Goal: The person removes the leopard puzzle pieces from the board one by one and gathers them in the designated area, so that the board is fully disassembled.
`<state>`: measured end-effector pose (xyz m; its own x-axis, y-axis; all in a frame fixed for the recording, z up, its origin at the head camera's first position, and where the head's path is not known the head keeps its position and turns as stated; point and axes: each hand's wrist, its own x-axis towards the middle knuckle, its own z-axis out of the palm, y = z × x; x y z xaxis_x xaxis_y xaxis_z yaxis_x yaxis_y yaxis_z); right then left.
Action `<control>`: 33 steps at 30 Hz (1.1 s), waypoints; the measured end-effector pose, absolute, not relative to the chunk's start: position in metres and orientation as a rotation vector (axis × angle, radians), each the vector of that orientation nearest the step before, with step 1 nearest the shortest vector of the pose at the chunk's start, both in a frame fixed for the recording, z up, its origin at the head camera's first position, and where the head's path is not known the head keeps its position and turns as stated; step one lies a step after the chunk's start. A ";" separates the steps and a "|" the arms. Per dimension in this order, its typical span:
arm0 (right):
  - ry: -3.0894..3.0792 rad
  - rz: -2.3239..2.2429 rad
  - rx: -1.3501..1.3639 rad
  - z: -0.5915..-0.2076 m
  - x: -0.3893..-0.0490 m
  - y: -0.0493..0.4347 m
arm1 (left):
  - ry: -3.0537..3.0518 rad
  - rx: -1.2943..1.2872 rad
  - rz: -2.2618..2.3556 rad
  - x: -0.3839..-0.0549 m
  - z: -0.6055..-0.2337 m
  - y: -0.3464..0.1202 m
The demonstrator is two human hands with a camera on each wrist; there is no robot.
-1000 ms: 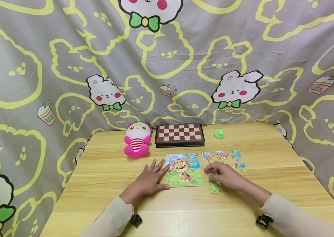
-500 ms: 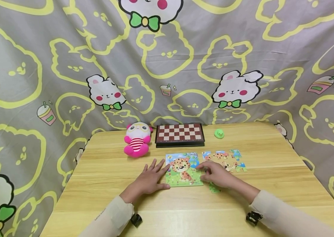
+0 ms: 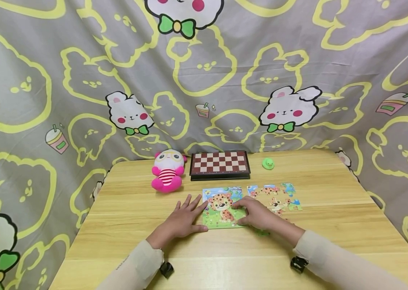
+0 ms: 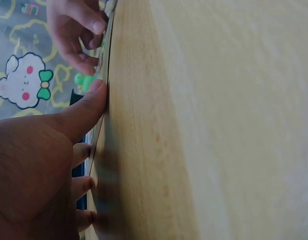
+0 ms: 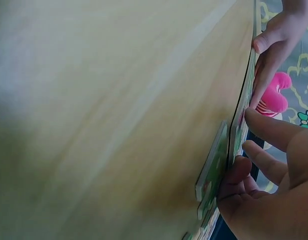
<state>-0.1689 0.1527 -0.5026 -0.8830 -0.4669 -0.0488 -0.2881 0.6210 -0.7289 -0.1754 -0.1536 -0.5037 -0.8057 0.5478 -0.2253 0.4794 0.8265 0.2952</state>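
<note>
A square picture board (image 3: 216,219) with a spotted leopard cub lies flat on the wooden table. My left hand (image 3: 182,219) rests spread out, its fingertips and thumb on the board's left edge. In the left wrist view, the left thumb (image 4: 88,107) presses along that edge. My right hand (image 3: 259,215) reaches over the board's right side, thumb and index fingertips apart and right at its surface. Nothing shows between them in the right wrist view, where other fingers are bent. Beside the board, partly under the right hand, lie loose jigsaw pieces (image 3: 292,203).
A pink-and-white panda plush (image 3: 167,173) sits at the back left. Beside it is a folded chessboard (image 3: 219,163), and a small green duck (image 3: 268,163) stands farther right. A patterned grey curtain (image 3: 204,80) hangs behind the table (image 3: 334,225).
My right hand has moved left, from above the loose jigsaw pieces to the right part of the leopard board. My left hand has stayed put.
</note>
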 end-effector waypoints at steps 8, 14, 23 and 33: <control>2.656 -1.038 -0.637 -0.499 -0.170 0.148 | 2.708 0.783 0.316 -0.175 -0.504 -0.154; 2.617 -1.050 -0.614 -0.496 -0.170 0.145 | 2.715 0.788 0.316 -0.175 -0.504 -0.154; 2.628 -1.064 -0.555 -0.493 -0.169 0.141 | 2.710 0.785 0.328 -0.175 -0.504 -0.154; 2.615 -1.102 -0.551 -0.493 -0.168 0.144 | 2.714 0.789 0.329 -0.175 -0.503 -0.154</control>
